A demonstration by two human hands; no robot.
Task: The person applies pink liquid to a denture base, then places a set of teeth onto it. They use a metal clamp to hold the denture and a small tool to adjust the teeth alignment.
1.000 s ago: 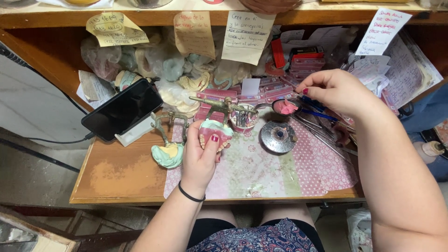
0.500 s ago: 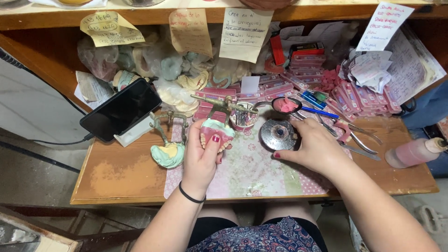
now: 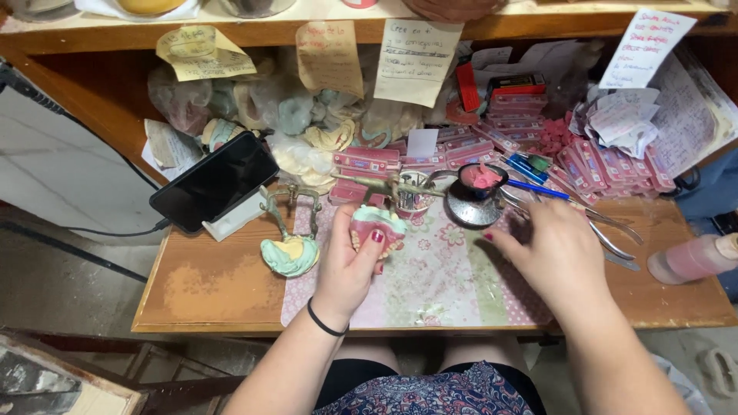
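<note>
Pink-and-white denture model with a mint plaster base [image 3: 377, 225], at centre frame, gripped in the left hand [image 3: 347, 265] and lifted off the worktop [image 3: 192, 288], teeth turned toward the viewer, probably for a clear look at them. Fingers curled round the base, thumb pressed on the front. Right hand [image 3: 560, 250] right of centre, palm down, fingers loosely spread and grasping nothing, hovering over the floral pink-and-green mat [image 3: 430, 280] just below the round metal dish [image 3: 470, 209] and the small black cup of pink wax [image 3: 482, 178], likely kept close for quick reach. Left of the model, a brass articulator frame with a second mint cast [image 3: 290, 247] standing apart on bare wood. Black phone [image 3: 214, 181] propped on a white stand at left, tilted for viewing. Stacked pink boxes [image 3: 523, 127], metal tools [image 3: 607, 230] and paper notes [image 3: 419, 48] behind, upper right. Pink bottle [image 3: 692, 259] lying at the right edge.
</note>
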